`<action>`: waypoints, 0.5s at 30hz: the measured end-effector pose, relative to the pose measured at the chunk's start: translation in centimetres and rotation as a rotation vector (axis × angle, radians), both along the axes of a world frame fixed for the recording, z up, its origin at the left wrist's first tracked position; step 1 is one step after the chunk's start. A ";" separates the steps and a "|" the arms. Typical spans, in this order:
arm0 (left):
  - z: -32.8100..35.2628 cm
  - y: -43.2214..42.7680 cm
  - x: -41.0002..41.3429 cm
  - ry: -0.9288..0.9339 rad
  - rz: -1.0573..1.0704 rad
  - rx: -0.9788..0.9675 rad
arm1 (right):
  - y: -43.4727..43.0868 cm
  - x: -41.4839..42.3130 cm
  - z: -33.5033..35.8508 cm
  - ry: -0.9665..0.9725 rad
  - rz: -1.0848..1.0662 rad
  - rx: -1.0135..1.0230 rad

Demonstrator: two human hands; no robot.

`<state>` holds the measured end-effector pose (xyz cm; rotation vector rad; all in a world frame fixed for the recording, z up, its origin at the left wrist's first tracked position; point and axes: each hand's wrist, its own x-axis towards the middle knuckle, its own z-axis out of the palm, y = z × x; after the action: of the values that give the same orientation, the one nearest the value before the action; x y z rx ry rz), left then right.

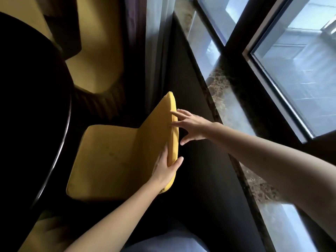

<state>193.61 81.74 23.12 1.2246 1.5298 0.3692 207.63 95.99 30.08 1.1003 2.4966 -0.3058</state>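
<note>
Head view, single entry.

Item 1: yellow chair [109,160]. We note a padded seat and an upright backrest [156,135], seen from above and behind. It stands between the dark round worktop [36,88] on the left and the marble window sill [218,91] on the right. The seat is tucked close to the worktop's edge.

Item 2: left hand [164,171]. The bare forearm rises from the lower left. The hand clasps the near end of the backrest's top edge, with its fingers laid on the front face and its thumb wrapped over the rear side. We record a firm grip on the backrest.

Item 3: right hand [192,126]. The arm stretches in from the right, across the sill. The fingers are straight and fanned apart, and their tips touch the top edge of the backrest farther along. The thumb hangs below, clear of the padding (so nothing is clasped here). We list this hand as spread flat.

Item 4: surroundings. A second yellow chair [94,70] stands beyond the worktop. A pale curtain [154,51] hangs by the dark-framed window [300,70].
</note>
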 end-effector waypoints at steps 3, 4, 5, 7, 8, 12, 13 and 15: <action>0.5 0.8 0.5 -0.034 0.061 -0.062 | 3.0 -0.7 0.1 0.004 0.079 0.012; 0.6 1.0 0.7 -0.042 0.084 -0.081 | 4.0 -0.9 0.0 0.010 0.100 0.011; 0.8 1.1 1.0 -0.044 0.108 -0.098 | 5.0 -1.0 -0.1 0.011 0.124 0.009; 1.0 1.2 1.5 -0.025 0.141 -0.119 | 6.7 -1.4 -0.5 0.008 0.170 -0.001; 0.9 1.1 1.7 -0.017 0.153 -0.125 | 7.3 -1.6 -0.7 0.008 0.195 -0.012; 0.2 0.8 1.9 -0.015 0.206 -0.046 | 8.5 -1.6 -2.2 0.070 0.268 -0.034; 0.0 0.7 1.9 -0.021 0.220 -0.020 | 8.6 -1.5 -2.5 0.099 0.269 -0.033; -0.3 0.3 1.9 -0.037 0.241 0.003 | 8.8 -1.4 -3.0 0.148 0.266 -0.030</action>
<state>195.49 82.01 22.84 1.0322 1.6493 0.5486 206.20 104.75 27.08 0.7452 2.7196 -0.3562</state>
